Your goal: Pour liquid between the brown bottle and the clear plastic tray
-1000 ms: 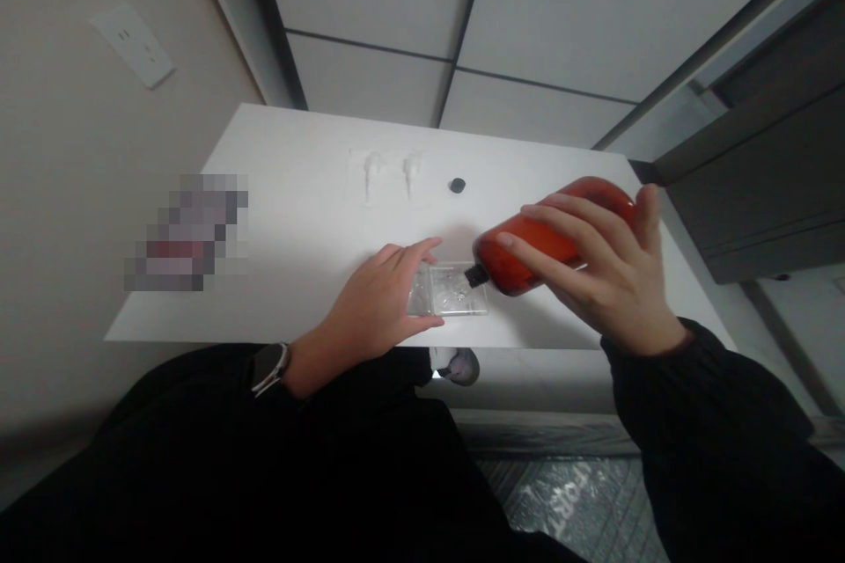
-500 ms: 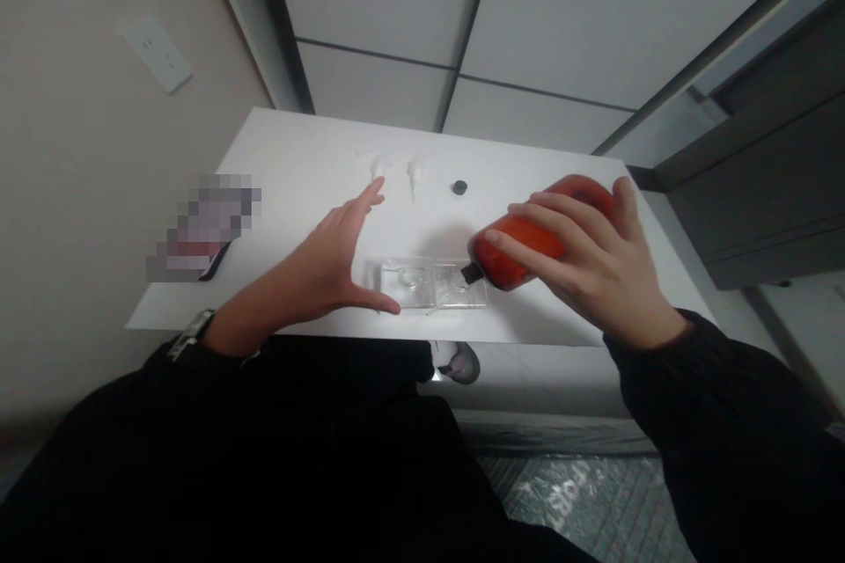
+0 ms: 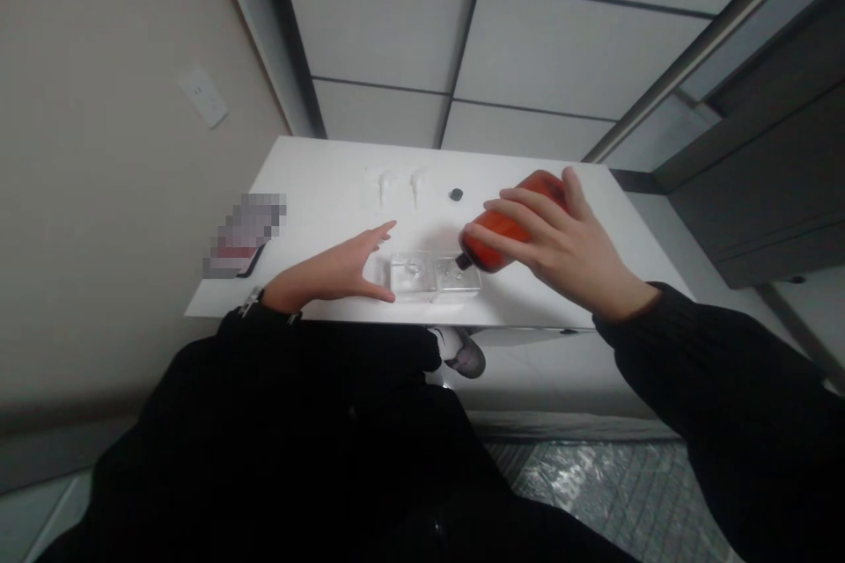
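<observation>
My right hand (image 3: pixel 561 237) is wrapped round an orange-red bottle (image 3: pixel 485 248), tipped so that its dark neck points down to the left. The bottle's mouth is over the right compartment of a clear two-compartment box (image 3: pixel 415 280) on the white table. Beside the box's left end, my left hand (image 3: pixel 349 271) is open, thumb and fingers spread apart, with nothing between them. Whether liquid is leaving the bottle I cannot tell. Behind the box lies a small black cap (image 3: pixel 456 194).
Two small whitish, pump-like pieces (image 3: pixel 416 186) lie toward the back of the white table (image 3: pixel 317 185). At the left edge is a flat dark-edged item (image 3: pixel 244 237), blurred out. Panelled doors (image 3: pixel 383 26) stand behind the table, and a wall with a socket (image 3: pixel 203 97) is at left.
The camera view has shifted, so the table appears slightly different. My right hand still tilts the bottle over the box's right compartment, and my left hand stays spread by the box.
</observation>
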The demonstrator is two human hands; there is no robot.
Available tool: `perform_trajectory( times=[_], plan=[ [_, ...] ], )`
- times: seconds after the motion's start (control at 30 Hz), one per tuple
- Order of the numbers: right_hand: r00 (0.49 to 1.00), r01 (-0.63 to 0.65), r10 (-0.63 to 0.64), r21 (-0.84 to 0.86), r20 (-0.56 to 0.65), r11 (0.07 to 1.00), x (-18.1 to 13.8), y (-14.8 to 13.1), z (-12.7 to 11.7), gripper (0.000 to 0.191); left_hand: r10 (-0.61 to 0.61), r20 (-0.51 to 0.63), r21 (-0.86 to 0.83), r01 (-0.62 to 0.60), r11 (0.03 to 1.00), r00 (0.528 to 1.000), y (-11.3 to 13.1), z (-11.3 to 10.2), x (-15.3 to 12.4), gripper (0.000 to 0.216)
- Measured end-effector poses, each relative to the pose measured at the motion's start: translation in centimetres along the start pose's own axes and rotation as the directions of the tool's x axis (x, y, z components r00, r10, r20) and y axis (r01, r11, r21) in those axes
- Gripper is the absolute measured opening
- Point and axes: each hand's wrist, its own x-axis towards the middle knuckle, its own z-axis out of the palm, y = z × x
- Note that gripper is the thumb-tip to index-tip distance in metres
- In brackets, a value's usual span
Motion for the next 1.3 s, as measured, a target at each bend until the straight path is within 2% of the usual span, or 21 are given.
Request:
perform_trajectory(
  times=[0.17,0.3,0.37,0.57,0.7,0.83,1.0,1.1,1.2,1.3],
  plan=[
    [1.000,-0.007,0.007,-0.034,0.017,0.999,0.2,-0.4,-0.2,0.075,0.065,-0.031,0.064,-0.063,0.996,0.997,1.4,0.8,0.6,0.124],
    [1.000,0.003,-0.003,-0.085,-0.006,0.996,0.2,-0.6,0.1,0.070,0.189,-0.119,0.111,-0.176,0.978,0.975,3.6,2.0,1.3,0.119],
    [1.000,0.011,-0.012,-0.091,-0.013,0.996,0.2,-0.5,0.2,0.068,0.213,-0.172,0.130,-0.192,0.973,0.962,4.7,3.0,1.6,0.116],
    [1.000,0.013,-0.013,-0.049,-0.003,0.999,0.6,-0.6,0.0,0.066,0.174,-0.258,0.188,-0.127,0.974,0.950,6.1,5.6,2.3,0.115],
    [1.000,0.018,-0.019,-0.072,-0.004,0.997,0.8,-0.8,-0.1,0.061,0.117,-0.290,0.163,-0.072,0.984,0.950,6.3,6.0,2.4,0.111],
    [1.000,-0.008,0.008,-0.067,-0.008,0.998,0.5,-1.0,0.0,0.060,0.110,-0.288,0.146,-0.070,0.987,0.951,6.3,5.9,2.3,0.110],
    [0.988,-0.155,0.154,0.041,0.028,0.987,-0.5,-1.7,1.0,0.055,0.109,-0.286,0.120,-0.077,0.990,0.952,6.0,5.9,2.5,0.110],
    [0.956,-0.295,0.291,0.154,0.048,0.943,-1.2,-2.4,2.5,0.065,0.109,-0.282,0.123,-0.077,0.989,0.953,5.5,5.9,2.7,0.114],
    [0.903,-0.416,0.427,0.331,0.042,0.847,-1.8,-3.1,4.3,0.069,0.108,-0.285,0.127,-0.074,0.989,0.952,5.0,5.6,2.7,0.114],
    [0.810,-0.505,0.586,0.545,0.032,0.669,-2.2,-3.8,6.1,0.072,0.101,-0.292,0.129,-0.065,0.989,0.951,4.4,5.2,2.7,0.114]
  ],
)
